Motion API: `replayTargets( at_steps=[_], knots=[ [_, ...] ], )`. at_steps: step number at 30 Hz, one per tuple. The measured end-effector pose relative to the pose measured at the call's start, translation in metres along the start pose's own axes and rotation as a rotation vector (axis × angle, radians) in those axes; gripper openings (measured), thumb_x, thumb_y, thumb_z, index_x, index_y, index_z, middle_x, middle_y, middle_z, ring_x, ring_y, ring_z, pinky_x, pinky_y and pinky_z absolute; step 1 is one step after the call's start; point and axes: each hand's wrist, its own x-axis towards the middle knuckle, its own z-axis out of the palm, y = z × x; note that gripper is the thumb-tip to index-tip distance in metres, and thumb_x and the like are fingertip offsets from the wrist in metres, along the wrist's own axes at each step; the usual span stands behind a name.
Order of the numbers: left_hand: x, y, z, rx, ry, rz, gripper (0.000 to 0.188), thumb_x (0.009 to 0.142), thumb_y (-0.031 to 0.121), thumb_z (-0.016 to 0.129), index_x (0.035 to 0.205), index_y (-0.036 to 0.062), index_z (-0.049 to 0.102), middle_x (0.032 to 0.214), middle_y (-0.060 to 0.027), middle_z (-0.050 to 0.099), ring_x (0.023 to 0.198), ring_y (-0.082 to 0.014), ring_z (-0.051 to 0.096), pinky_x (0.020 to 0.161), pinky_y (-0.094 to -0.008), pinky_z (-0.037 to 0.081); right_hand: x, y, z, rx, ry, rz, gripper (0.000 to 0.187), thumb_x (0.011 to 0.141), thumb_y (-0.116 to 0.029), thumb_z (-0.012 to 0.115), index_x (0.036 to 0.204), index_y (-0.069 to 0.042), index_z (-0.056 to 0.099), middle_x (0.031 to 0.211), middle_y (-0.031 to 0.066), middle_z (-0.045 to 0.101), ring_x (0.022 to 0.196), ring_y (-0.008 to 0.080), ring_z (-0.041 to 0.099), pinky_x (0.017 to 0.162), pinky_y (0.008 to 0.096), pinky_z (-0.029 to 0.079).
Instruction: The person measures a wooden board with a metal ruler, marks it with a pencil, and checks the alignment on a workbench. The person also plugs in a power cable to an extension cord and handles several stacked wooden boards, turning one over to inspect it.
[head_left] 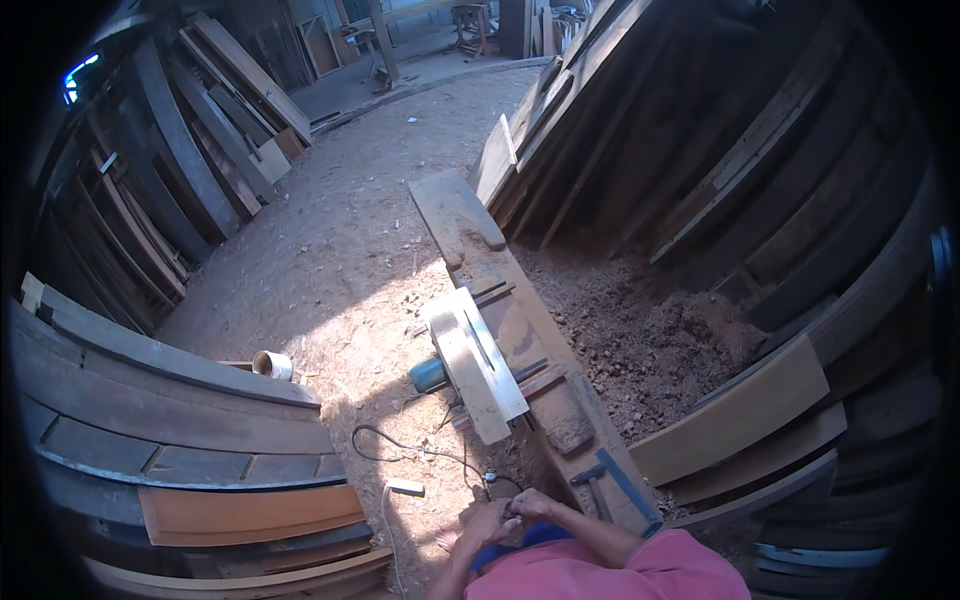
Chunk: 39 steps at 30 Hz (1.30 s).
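Note:
Low in the view, my left hand (487,522) and my right hand (532,504) meet close in front of my body, fingers drawn together. Something small and dark shows between them, too small to name. Just beyond, a dark cord (380,442) loops over the ground, with a small plug-like piece (490,478) near my fingers. Ahead stands a power tool with a pale metal table (470,365), slotted along its length, and a teal motor housing (428,375). It is set against the left side of a long wooden bench (535,330).
On the bench's near end lie a blue metal bar (628,490) and a wood block (566,420). A white power strip (406,488) and a white bucket (272,365) sit at left. Boards (230,440) line both sides; wood shavings (650,350) pile at right.

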Motion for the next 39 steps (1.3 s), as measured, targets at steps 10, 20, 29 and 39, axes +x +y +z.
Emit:
replayTargets(
  at_steps=[10,20,29,39],
  knots=[
    [-0.071,-0.129,0.027,-0.074,0.24,0.039,0.065,0.088,0.036,0.073,0.138,-0.0022,0.055,0.129,-0.0287,0.064,0.123,-0.0424,0.061,0.106,-0.0469,0.048,0.046,0.007,0.063,-0.389,0.206,0.02,0.038,0.089,-0.03,0.062,0.108,0.0,0.074,0.1,0.0179,0.076,0.097,0.0276,0.073,0.087,0.0393,0.056],
    [-0.183,-0.224,0.083,-0.349,-0.056,-0.601,0.08,0.091,0.037,0.07,0.154,0.0035,0.034,0.154,-0.0299,0.04,0.141,-0.0479,0.04,0.115,-0.0539,0.036,0.142,0.0,0.141,-0.762,-0.018,0.05,0.035,0.084,-0.028,0.061,0.102,-0.001,0.073,0.102,0.0253,0.072,0.101,0.0402,0.07,0.09,0.0463,0.053],
    [-0.129,-0.264,0.151,-0.55,-0.069,-0.968,0.092,0.089,0.045,0.07,0.16,0.0075,0.025,0.162,-0.0275,0.028,0.148,-0.049,0.028,0.121,-0.0535,0.029,0.268,0.042,0.147,-0.777,0.07,0.247,0.027,0.084,-0.023,0.063,0.099,-0.002,0.072,0.098,0.02,0.074,0.095,0.0329,0.073,0.084,0.0421,0.056],
    [0.11,-0.561,0.208,-0.872,0.69,-1.047,0.071,0.087,0.042,0.072,0.141,0.0036,0.046,0.122,-0.0262,0.064,0.113,-0.0423,0.063,0.099,-0.0463,0.05,0.389,0.178,0.1,-1.02,0.104,0.282,0.039,0.085,-0.027,0.072,0.113,-0.003,0.063,0.107,0.0249,0.07,0.103,0.0427,0.067,0.088,0.0486,0.053]
  ],
)
